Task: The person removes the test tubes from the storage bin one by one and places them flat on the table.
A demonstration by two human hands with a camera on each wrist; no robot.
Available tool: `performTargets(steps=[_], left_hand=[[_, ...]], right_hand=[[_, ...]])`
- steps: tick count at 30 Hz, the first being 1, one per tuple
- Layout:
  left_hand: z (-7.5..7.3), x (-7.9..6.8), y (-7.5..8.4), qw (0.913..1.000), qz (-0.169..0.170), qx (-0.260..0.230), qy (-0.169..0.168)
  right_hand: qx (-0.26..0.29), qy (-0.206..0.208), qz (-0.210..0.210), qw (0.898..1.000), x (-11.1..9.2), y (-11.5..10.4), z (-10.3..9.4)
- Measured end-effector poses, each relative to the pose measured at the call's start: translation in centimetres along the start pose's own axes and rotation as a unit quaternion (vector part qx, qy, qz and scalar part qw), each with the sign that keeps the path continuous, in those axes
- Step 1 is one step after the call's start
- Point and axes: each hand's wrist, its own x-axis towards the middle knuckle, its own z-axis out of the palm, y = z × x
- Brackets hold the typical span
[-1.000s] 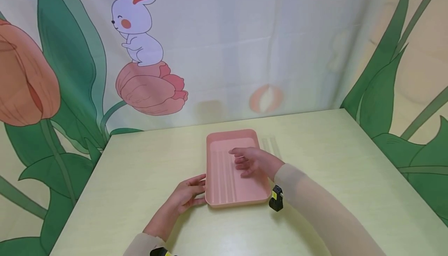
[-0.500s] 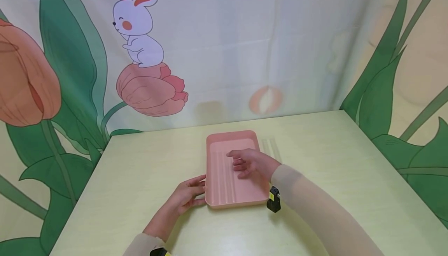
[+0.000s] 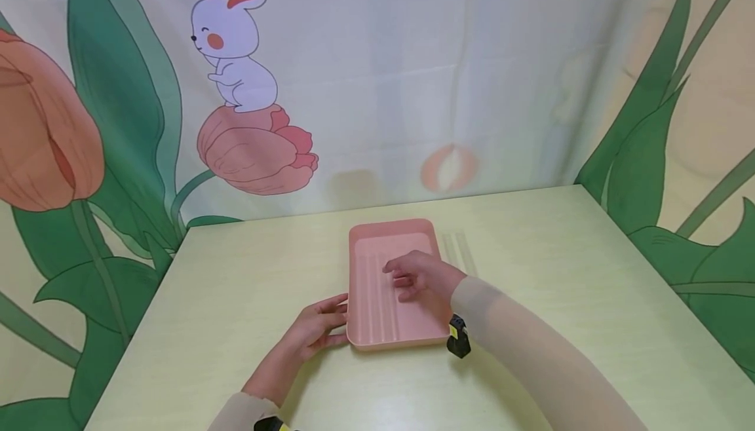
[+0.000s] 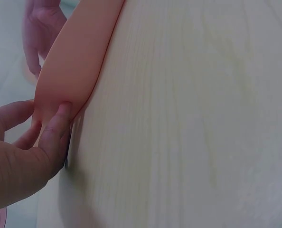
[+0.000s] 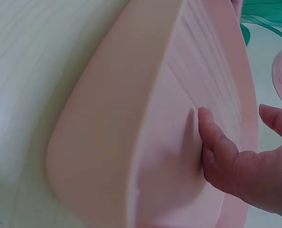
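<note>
A shallow pink tray with long parallel ridges along the left part of its floor lies on the table. At its left side is my left hand, whose thumb and fingers touch the outer wall; the left wrist view shows the thumb against the tray wall. My right hand hovers over the tray's middle with fingers loosely bent and nothing visible between them. In the right wrist view the thumb and fingers of the right hand stand apart above the tray floor.
Pale, see-through strips lie on the table just right of the tray. A printed cloth with a rabbit and tulips hangs behind the table. A small black device sits under the right wrist.
My right hand has shifted slightly left and lower over the tray, and its forefinger now points more downward. The left hand and the tray have stayed in place.
</note>
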Motion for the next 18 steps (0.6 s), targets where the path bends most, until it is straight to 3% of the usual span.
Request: performTargets(steps=[6,12,16,18], left_hand=[[0.0,0.0,-0.2,0.9999,0.009,0.006,-0.013],[0.1,0.0,-0.1,0.9999,0.007,0.006,-0.006],[0.1,-0.1,0.0,0.9999,0.008,0.011,-0.007],[0.1,-0.1,0.0,0.9999,0.008,0.012,-0.008]], right_hand=[[-0.025,0.021,-0.021,0.999,-0.1,0.5,0.5],[-0.046,0.05,-0.034,0.997,0.0,0.7,1.2],[-0.09,0.079,-0.044,0.992,2.6,1.3,1.4],[-0.113,0.077,-0.063,0.989,5.4,2.3,1.1]])
